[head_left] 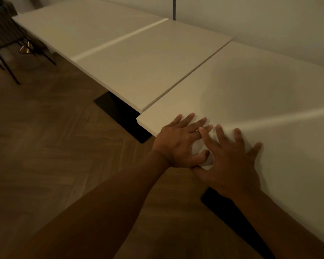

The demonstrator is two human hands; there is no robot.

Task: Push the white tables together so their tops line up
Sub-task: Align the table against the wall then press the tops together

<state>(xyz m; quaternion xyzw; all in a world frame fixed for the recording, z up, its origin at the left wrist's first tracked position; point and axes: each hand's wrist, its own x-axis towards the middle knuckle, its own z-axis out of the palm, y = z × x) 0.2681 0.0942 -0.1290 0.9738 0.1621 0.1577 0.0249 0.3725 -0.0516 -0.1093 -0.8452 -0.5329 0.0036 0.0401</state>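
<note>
Two white tables stand end to end along the wall. The far table [131, 58] stretches away to the upper left and has a raised seam across its top. The near table [260, 94] meets it along a thin dark line, and its front corner sticks out past the far table's front edge. My left hand [180, 141] lies flat, fingers spread, on the near table close to that corner. My right hand [230, 161] lies flat beside it, its thumb over the table's front edge. Neither hand holds anything.
Black base plates [120, 113] sit on the wood herringbone floor [45, 146] under both tables. A dark chair [4, 34] with thin legs stands at the far left end. The pale wall [269, 21] runs right behind the tables, with a dark pole [174, 8] against it.
</note>
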